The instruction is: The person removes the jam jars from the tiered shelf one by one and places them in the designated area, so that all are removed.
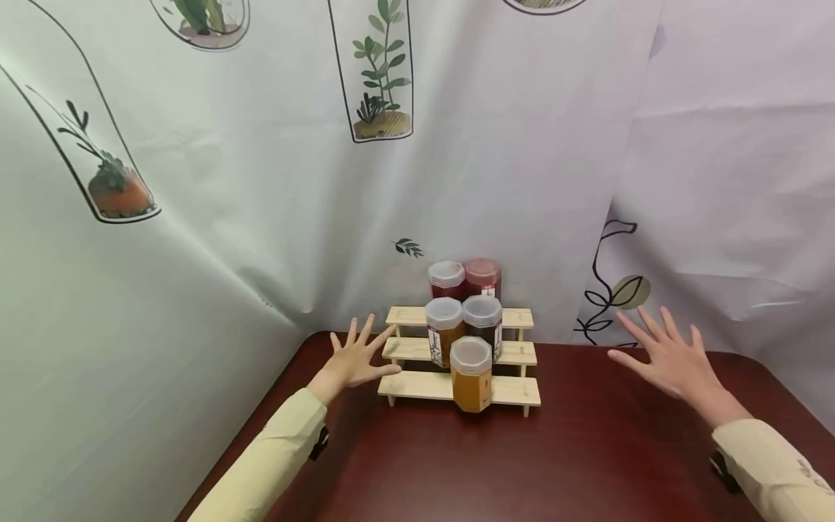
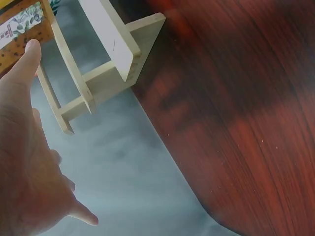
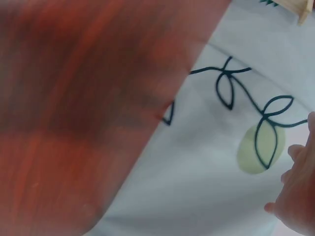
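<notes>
My left hand is spread with straight fingers at the left end of a three-step wooden rack, holding nothing. My right hand hovers well to the right of the rack, its fingers fanned out and nothing in them. On the lowest step stands a jar of amber contents with a frosted lid. Behind it, the middle step carries a brown jar and a dark jar. Two red jars sit on the top step, one with a whitish lid, the other with a reddish lid.
The rack stands toward the back of a dark red wooden table. Pale cloth printed with plants hangs right behind the table and along its left side. The table's rounded back corners show at left and right.
</notes>
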{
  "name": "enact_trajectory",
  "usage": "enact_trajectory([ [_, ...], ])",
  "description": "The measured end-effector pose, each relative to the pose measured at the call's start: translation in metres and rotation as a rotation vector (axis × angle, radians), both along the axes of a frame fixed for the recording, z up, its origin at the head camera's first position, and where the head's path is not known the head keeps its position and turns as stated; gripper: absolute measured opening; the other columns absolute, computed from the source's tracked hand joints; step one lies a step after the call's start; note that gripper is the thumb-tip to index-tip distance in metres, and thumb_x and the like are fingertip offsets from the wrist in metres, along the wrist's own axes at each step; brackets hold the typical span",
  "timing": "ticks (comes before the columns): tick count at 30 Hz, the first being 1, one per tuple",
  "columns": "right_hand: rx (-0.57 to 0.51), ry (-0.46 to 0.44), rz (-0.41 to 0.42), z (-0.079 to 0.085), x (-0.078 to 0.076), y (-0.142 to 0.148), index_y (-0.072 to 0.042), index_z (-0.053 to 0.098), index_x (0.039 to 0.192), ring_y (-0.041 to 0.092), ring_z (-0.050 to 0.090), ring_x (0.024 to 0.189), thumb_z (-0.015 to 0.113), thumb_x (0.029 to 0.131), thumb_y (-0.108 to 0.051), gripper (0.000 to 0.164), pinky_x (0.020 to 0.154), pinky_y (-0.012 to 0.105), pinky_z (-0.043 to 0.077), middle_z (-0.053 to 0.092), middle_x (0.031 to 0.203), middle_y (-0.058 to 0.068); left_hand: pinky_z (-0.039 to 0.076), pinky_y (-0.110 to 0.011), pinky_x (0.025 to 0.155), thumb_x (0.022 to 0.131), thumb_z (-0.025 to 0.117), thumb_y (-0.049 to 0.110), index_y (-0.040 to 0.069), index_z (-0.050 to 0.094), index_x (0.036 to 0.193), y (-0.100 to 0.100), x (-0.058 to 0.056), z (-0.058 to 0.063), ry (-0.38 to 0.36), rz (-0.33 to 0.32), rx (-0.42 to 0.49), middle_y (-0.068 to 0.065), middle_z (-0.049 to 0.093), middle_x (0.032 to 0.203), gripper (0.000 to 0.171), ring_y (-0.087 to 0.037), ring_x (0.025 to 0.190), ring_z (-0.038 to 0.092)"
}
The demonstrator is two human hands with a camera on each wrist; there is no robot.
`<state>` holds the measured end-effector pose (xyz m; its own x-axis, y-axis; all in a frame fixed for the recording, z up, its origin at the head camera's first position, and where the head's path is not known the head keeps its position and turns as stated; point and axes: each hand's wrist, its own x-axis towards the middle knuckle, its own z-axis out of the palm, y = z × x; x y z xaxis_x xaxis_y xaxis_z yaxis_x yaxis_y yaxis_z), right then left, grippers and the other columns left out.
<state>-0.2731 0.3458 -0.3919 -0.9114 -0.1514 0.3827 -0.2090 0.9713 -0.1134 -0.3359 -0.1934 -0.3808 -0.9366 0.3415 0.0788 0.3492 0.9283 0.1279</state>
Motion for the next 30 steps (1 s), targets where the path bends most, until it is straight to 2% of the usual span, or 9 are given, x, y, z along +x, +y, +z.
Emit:
enact_trajectory([
  [4, -0.018, 0.005, 0.011, 0.008, -0.009, -0.014, -0.032, 0.012, 0.158, 0.05, 0.009, 0.147, 0.05, 0.092, -0.061, 0.081, 0.105, 0.076, 0.007, 0.021, 0.16, 0.022, 0.006, -0.083, 0.102, 0.086, 0.06, 0.064, 0.033, 0.022, 0.156, 0.002, 0.003, -0.001, -0.001, -0.01, 0.0, -0.019, 0.005, 0.165, 0.086, -0.052, 0.148, 0.0],
  [8, -0.027, 0.009, 0.032, 0.018, -0.021, -0.032, -0.031, 0.013, 0.158, 0.051, 0.01, 0.147, 0.049, 0.093, -0.061, 0.08, 0.106, 0.076, 0.007, 0.022, 0.16, 0.02, 0.007, -0.081, 0.105, 0.085, 0.061, 0.064, 0.033, 0.022, 0.156, 0.005, 0.008, -0.008, -0.001, -0.008, 0.02, -0.02, 0.007, 0.164, 0.087, -0.054, 0.147, 0.003],
  [13, -0.052, -0.01, 0.062, 0.034, -0.038, -0.061, -0.027, 0.014, 0.158, 0.051, 0.011, 0.147, 0.048, 0.093, -0.062, 0.082, 0.108, 0.076, 0.006, 0.022, 0.16, 0.022, 0.008, -0.079, 0.107, 0.084, 0.061, 0.066, 0.032, 0.021, 0.156, 0.007, 0.021, -0.028, -0.064, -0.034, 0.029, -0.023, 0.008, 0.163, 0.089, -0.057, 0.145, 0.006],
  [16, -0.1, -0.047, 0.073, 0.043, -0.051, -0.077, -0.023, 0.011, 0.159, 0.052, 0.009, 0.147, 0.046, 0.093, -0.064, 0.085, 0.11, 0.075, 0.003, 0.019, 0.161, 0.021, 0.009, -0.078, 0.108, 0.083, 0.063, 0.065, 0.031, 0.016, 0.157, 0.01, 0.027, -0.042, -0.099, -0.022, 0.064, -0.026, 0.007, 0.162, 0.094, -0.057, 0.145, 0.007],
  [19, -0.187, -0.095, 0.081, 0.051, -0.066, -0.09, -0.02, 0.002, 0.159, 0.053, 0.008, 0.146, 0.043, 0.094, -0.064, 0.088, 0.11, 0.075, 0.003, 0.016, 0.162, 0.022, 0.011, -0.077, 0.108, 0.082, 0.067, 0.061, 0.026, 0.01, 0.158, 0.016, 0.028, -0.051, -0.115, -0.008, 0.146, -0.031, 0.007, 0.16, 0.101, -0.057, 0.145, 0.009],
  [24, -0.456, -0.192, 0.161, 0.059, -0.085, -0.111, -0.022, -0.011, 0.157, 0.053, 0.01, 0.146, 0.042, 0.098, -0.058, 0.087, 0.111, 0.073, 0.011, 0.005, 0.162, 0.024, 0.013, -0.077, 0.108, 0.075, 0.076, 0.059, 0.022, 0.003, 0.158, 0.03, 0.022, -0.057, -0.156, -0.015, 0.272, -0.037, 0.006, 0.158, 0.117, -0.059, 0.144, 0.009],
  [26, -0.544, -0.227, 0.202, 0.06, -0.09, -0.122, -0.026, -0.013, 0.156, 0.051, 0.012, 0.146, 0.043, 0.098, -0.056, 0.086, 0.11, 0.073, 0.014, 0.005, 0.162, 0.024, 0.015, -0.077, 0.108, 0.072, 0.079, 0.057, 0.022, 0.003, 0.158, 0.034, 0.019, -0.06, -0.161, -0.022, 0.303, -0.038, 0.009, 0.156, 0.12, -0.058, 0.144, 0.011],
  [30, -0.64, -0.255, 0.256, 0.06, -0.096, -0.148, -0.031, -0.011, 0.156, 0.051, 0.02, 0.145, 0.044, 0.098, -0.056, 0.083, 0.108, 0.074, 0.018, 0.015, 0.16, 0.027, 0.019, -0.076, 0.107, 0.071, 0.083, 0.052, 0.021, 0.003, 0.158, 0.037, 0.019, -0.068, -0.146, -0.028, 0.349, -0.04, 0.019, 0.153, 0.122, -0.056, 0.144, 0.017],
])
